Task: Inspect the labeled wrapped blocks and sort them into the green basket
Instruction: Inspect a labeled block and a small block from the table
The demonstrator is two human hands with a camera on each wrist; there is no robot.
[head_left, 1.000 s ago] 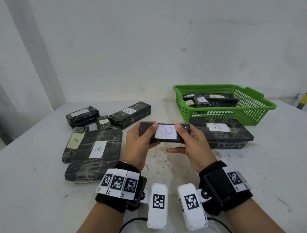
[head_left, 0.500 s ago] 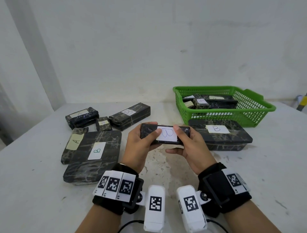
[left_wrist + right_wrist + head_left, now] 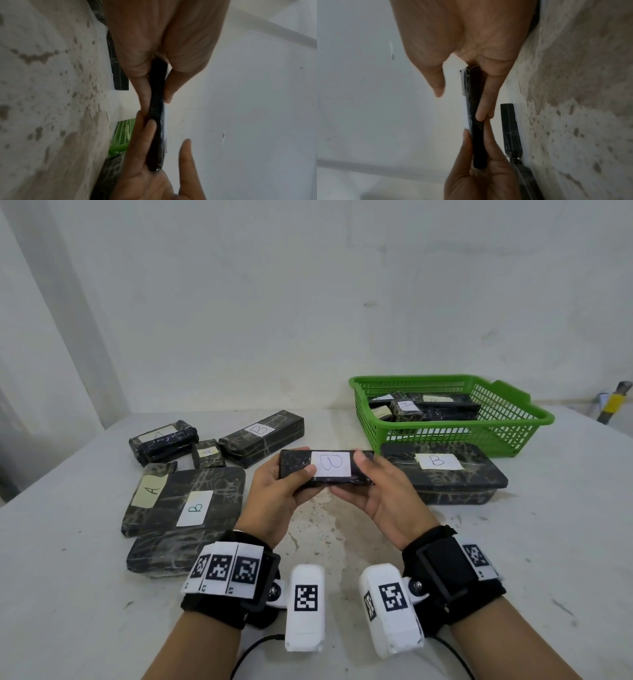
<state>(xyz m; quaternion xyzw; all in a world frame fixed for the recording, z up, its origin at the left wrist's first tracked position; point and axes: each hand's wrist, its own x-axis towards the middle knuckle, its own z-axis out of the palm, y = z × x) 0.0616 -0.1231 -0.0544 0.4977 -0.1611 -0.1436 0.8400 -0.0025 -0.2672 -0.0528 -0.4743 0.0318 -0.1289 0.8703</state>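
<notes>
Pale speckled surface (image 3: 513,559), white wall behind. Mid-frame, held above it: flat black plastic-wrapped block (image 3: 294,465), glossy, white paper label. Left hand (image 3: 274,494) and right hand (image 3: 383,491) fingers pinching its ends. Upper right: green basket (image 3: 507,436), latticed.

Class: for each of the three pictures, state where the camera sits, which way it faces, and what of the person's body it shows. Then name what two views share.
Head: looks forward and down at the table; both forearms, left hand, right hand.
Left wrist: looks along the left hand to the held block and right fingers.
Right wrist: looks along the right hand at the block's edge.
Shared: the held block, green basket in head and left wrist views.
</notes>
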